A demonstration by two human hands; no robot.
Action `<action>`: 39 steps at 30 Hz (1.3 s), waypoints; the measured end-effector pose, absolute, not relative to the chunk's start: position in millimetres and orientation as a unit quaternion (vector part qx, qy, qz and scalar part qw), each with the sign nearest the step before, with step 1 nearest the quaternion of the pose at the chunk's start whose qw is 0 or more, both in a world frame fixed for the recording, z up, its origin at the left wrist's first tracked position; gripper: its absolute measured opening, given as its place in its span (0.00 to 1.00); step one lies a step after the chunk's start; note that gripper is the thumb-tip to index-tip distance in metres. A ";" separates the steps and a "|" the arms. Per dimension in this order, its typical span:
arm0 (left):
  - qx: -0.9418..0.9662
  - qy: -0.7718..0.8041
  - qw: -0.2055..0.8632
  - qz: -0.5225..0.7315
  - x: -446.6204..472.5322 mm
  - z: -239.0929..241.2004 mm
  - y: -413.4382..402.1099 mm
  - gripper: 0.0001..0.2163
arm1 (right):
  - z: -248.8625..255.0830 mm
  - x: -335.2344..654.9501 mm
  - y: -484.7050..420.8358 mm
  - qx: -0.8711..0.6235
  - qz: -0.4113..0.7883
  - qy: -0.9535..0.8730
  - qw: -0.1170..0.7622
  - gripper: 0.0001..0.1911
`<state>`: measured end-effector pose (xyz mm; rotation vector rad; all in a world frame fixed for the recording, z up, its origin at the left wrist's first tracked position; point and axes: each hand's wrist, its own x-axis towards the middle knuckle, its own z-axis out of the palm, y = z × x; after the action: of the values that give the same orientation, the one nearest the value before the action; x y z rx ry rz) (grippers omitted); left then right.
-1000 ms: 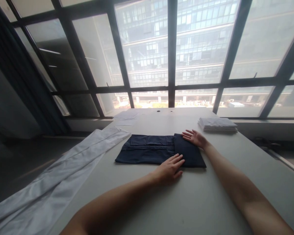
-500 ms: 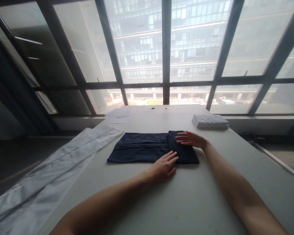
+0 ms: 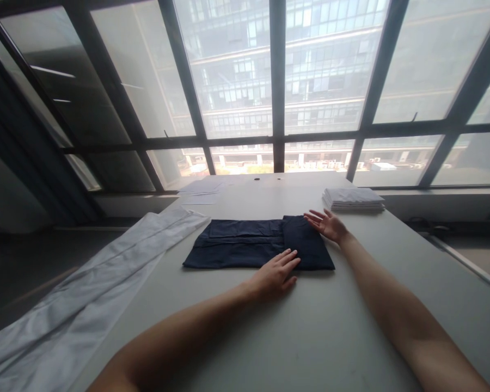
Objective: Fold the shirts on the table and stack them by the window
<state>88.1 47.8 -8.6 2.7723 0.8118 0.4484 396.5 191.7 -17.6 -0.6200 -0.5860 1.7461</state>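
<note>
A dark navy garment lies folded into a long flat shape across the white table. Its right end is doubled over into a thicker panel. My left hand rests at the near edge of that fold, fingers stretched out over the cloth and palm down. Over the far right corner of the garment is my right hand, its fingers spread and the palm turned partly sideways. Neither hand grips the cloth. Whether the right fingertips touch the fabric I cannot tell.
A stack of folded white cloth sits at the table's right edge. White fabric drapes over the left edge toward the floor. Paper sheets lie at the far left. Large windows rise behind the table.
My right hand has moved outward and away, from over the folded panel to its far right corner. My left hand stays at the near edge. The view has shifted slightly.
</note>
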 end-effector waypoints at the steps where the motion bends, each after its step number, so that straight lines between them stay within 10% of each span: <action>1: 0.943 0.276 0.109 0.151 88.1 -9.0 48.2 0.28 | -17.5 393.0 192.3 -0.271 0.756 -0.255 0.539 0.20; 11: 0.942 0.277 0.117 0.145 87.8 -7.1 47.2 0.28 | -20.0 398.8 199.0 -0.324 0.641 -0.156 0.678 0.16; 19: 0.944 0.273 0.114 0.148 88.2 -7.6 47.5 0.27 | -13.4 388.2 187.6 -0.255 0.751 -0.261 0.550 0.21; 39: 0.945 0.272 0.114 0.142 88.3 -7.0 47.8 0.28 | -22.7 383.8 199.2 -0.291 0.642 -0.233 0.670 0.14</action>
<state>88.3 47.8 -7.0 2.7697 0.7986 0.4166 383.8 199.2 -22.7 -0.6561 -0.5241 1.4473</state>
